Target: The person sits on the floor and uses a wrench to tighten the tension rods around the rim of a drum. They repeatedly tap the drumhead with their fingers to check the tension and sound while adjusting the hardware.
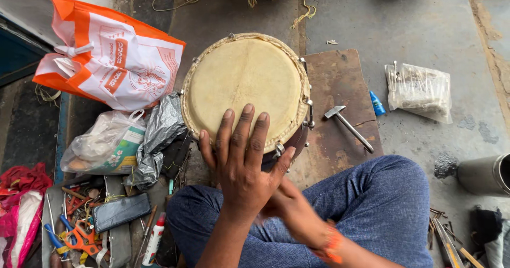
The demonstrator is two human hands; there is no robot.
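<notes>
Two hands meet at the drum's near rim; the left hand (241, 164) lies flat, fingers spread, on the drum (245, 90) skin; the right hand (289, 207) is blurred beneath, grip unclear; a hammer (348, 127) lies unused, right; tuning seems underway.

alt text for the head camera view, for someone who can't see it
A seated person's left hand lies flat, fingers spread, on the pale skin of a round drum; the right hand is tucked at the drum's near edge. A small hammer rests on a wooden board to the right.
</notes>
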